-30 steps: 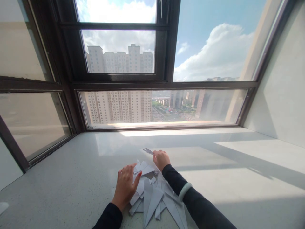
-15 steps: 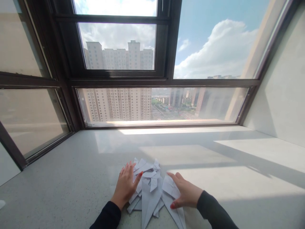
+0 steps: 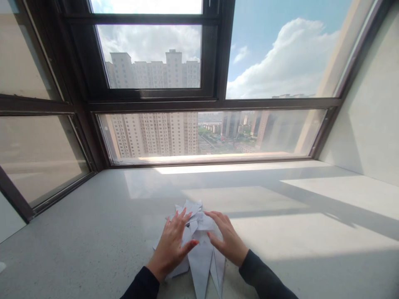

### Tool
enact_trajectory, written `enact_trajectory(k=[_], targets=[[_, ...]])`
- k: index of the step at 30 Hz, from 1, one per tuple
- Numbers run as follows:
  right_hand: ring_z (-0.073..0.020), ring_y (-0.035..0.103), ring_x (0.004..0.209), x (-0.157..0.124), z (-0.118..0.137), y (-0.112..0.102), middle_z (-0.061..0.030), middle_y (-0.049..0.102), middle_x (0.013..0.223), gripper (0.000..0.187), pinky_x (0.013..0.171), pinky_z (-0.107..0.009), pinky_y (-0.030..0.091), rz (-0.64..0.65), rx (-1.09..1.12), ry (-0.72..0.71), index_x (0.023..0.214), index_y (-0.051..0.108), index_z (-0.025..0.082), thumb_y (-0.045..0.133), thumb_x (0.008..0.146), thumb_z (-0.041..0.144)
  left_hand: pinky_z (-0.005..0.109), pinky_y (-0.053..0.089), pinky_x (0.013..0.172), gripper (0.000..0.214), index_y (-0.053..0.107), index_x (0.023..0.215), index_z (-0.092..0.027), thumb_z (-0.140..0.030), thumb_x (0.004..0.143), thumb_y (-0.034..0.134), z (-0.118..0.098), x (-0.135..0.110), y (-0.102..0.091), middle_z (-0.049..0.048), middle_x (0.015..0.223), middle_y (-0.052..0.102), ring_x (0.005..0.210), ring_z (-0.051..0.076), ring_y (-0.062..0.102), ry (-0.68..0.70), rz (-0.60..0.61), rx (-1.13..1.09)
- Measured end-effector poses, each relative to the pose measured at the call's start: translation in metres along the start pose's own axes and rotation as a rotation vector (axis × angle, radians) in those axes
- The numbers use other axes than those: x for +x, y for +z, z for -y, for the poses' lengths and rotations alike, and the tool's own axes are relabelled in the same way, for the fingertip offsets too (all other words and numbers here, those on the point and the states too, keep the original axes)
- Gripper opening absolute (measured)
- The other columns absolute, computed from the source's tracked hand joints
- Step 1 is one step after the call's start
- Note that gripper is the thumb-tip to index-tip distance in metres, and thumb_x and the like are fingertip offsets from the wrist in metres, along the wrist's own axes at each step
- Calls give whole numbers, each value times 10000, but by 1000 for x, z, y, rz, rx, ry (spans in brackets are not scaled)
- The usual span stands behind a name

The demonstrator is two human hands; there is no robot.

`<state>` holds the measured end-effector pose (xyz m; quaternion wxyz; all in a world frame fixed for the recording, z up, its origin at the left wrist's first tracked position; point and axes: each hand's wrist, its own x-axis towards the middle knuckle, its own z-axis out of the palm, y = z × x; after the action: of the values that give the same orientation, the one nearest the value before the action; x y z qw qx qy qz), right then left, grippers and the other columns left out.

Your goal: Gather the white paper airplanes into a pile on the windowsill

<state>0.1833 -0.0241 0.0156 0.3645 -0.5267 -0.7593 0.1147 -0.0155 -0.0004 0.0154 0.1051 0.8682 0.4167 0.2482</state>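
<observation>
Several folded white paper pieces (image 3: 200, 259) lie in an overlapping pile on the pale sill, with long points toward me and smaller folds at the far end. My left hand (image 3: 174, 243) rests over the pile's left side, fingers stretched out and thumb apart. On the right side, my right hand (image 3: 227, 238) is at the pile's edge with its fingers extended and thumb spread from them. Neither hand is wrapped round a piece. Part of the paper beneath my left hand is hidden.
The speckled pale sill (image 3: 93, 232) runs up to a dark window frame (image 3: 212, 162). A side window (image 3: 40, 158) stands at left and a white wall (image 3: 368, 124) at right. A small white object (image 3: 2, 266) shows at the far left edge. Sunlight and shadow stripe the sill.
My right hand has moved left and away from me, and the paper piece under it has shifted left onto the pile. My left hand has moved slightly right over the papers.
</observation>
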Motion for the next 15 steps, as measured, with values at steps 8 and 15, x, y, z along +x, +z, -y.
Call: enact_trajectory(k=[8,15], targets=[[-225,523,965,-4,-8,4,-50,605,1027,339,868,-384,354,230,-182,9,1066,544,258,529,734,322,438,338,929,633,227,1316,-218,-441,763,440,9,-3,6,120,1256,467,1147,263,420,52,34,20],[-211,543,900,1,-18,2,-72,615,944,241,779,-334,412,-53,-183,53,987,557,198,434,806,299,410,346,940,512,265,1291,-173,-332,815,366,21,3,3,129,1258,458,1170,227,397,-57,-172,22]])
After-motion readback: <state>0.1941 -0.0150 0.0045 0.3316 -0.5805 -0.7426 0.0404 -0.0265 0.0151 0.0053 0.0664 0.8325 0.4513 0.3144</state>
